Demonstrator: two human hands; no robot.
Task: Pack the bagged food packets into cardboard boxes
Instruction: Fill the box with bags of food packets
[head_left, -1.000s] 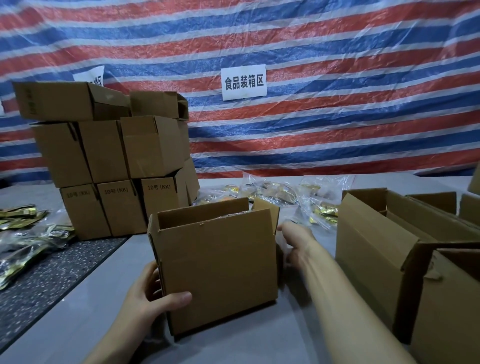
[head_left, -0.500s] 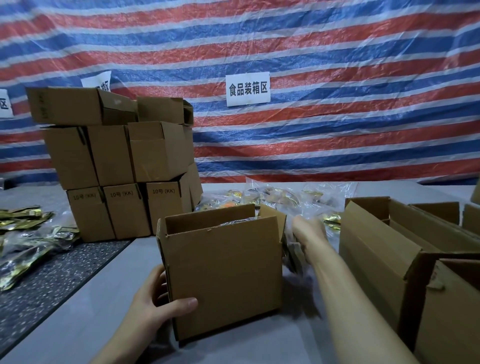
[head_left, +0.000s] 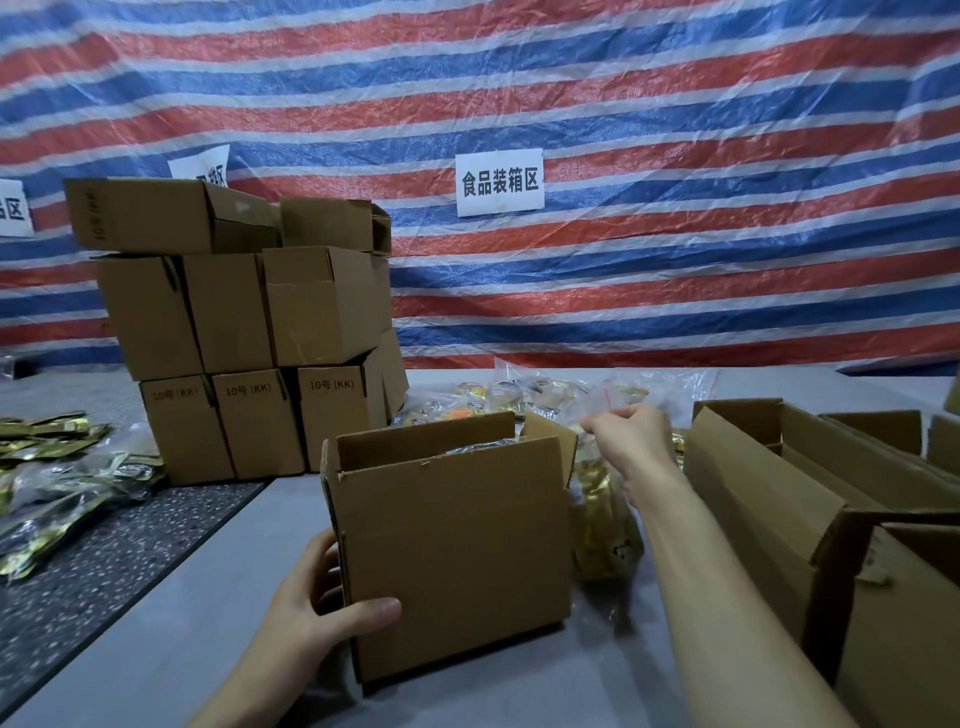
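Bagged food packets (head_left: 524, 395) mostly lie heaped on the table (head_left: 208, 649) behind the open box (head_left: 452, 545), which perhaps holds some already, while the left hand (head_left: 317, 608) grips its near corner and the right hand (head_left: 631, 441) pinches one bag (head_left: 605, 519) just beside it, not yet inside.

Top of my open box (head_left: 457, 551) is the easy way in, since the flaps stand up and nothing is over it. The right side is tight: the big cartons (head_left: 769, 509) sit near, and the gap between is filled by my right hand (head_left: 631, 441) and the bag (head_left: 608, 514) it pinches. The pile of packets (head_left: 545, 395) crowds the back edge. The stack of boxes (head_left: 249, 338) walls off the far left. Bare table (head_left: 208, 649) shows left of the box, around my left hand (head_left: 311, 618) gripping its corner.
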